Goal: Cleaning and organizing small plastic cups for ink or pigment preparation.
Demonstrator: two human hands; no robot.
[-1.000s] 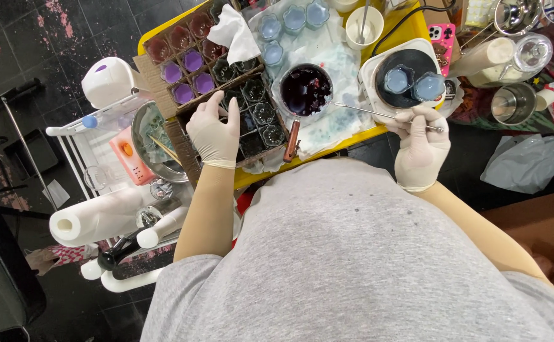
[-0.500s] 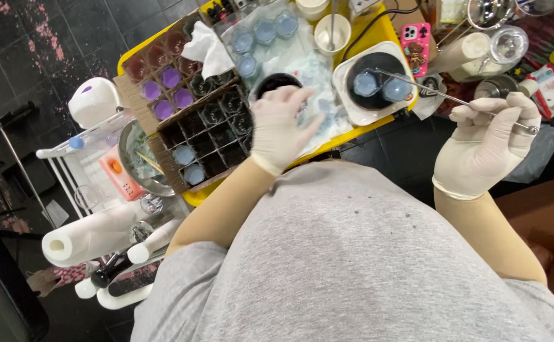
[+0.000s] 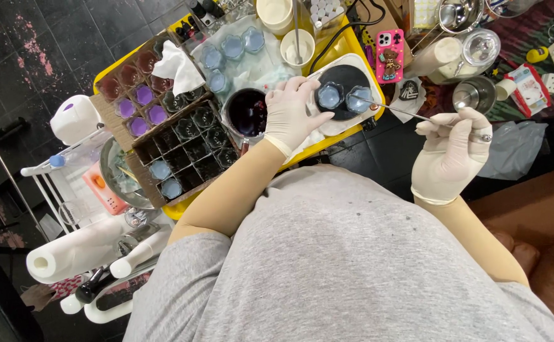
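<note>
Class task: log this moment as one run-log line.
left hand: resting beside dark cup | right hand: holding thin metal rod | tray: yellow

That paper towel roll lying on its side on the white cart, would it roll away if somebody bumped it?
Probably yes. The paper towel roll lies on its side, so its round shape could let it roll. It looks light and soft, so it likely squashes rather than breaks. The white bottle beside it might stop it, though I can't tell if they touch.
</note>
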